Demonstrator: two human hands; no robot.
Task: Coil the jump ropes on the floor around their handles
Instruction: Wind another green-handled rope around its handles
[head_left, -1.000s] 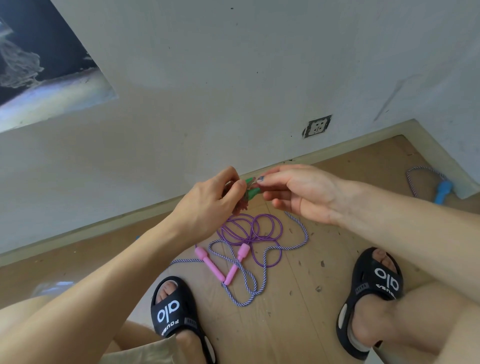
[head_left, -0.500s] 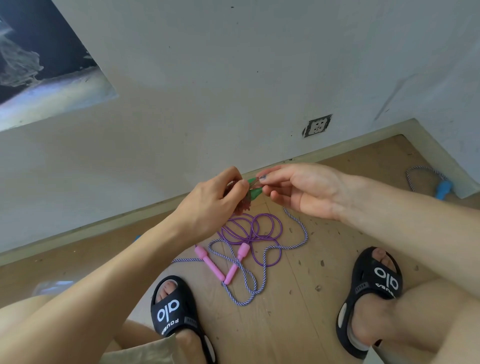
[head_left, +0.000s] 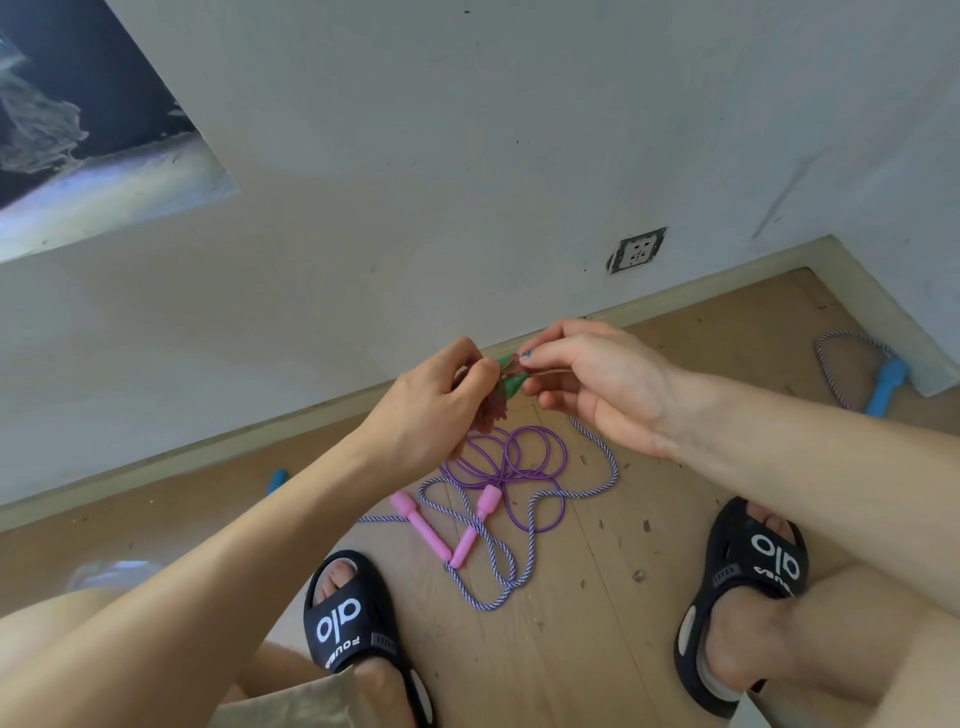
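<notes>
- A wooden plank floor (head_left: 597, 623), scuffed with dark specks, fills the lower half.
- A white plastered wall (head_left: 415, 156) rises at 12 o'clock, edged by a pale skirting board (head_left: 182, 457).
- A square white wall socket (head_left: 637, 250) sits at 1 o'clock, low on the wall.
- Two black slide sandals with white lettering: one (head_left: 353, 623) at 7 o'clock, one (head_left: 753, 571) at 4 o'clock.
- A dark opening (head_left: 62, 104) shows at 10 o'clock.

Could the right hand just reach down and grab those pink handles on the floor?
Probably yes, but not right away: the right hand is pinching the green-handled rope with the left hand. The pink handles lie uncovered between the feet.
</notes>
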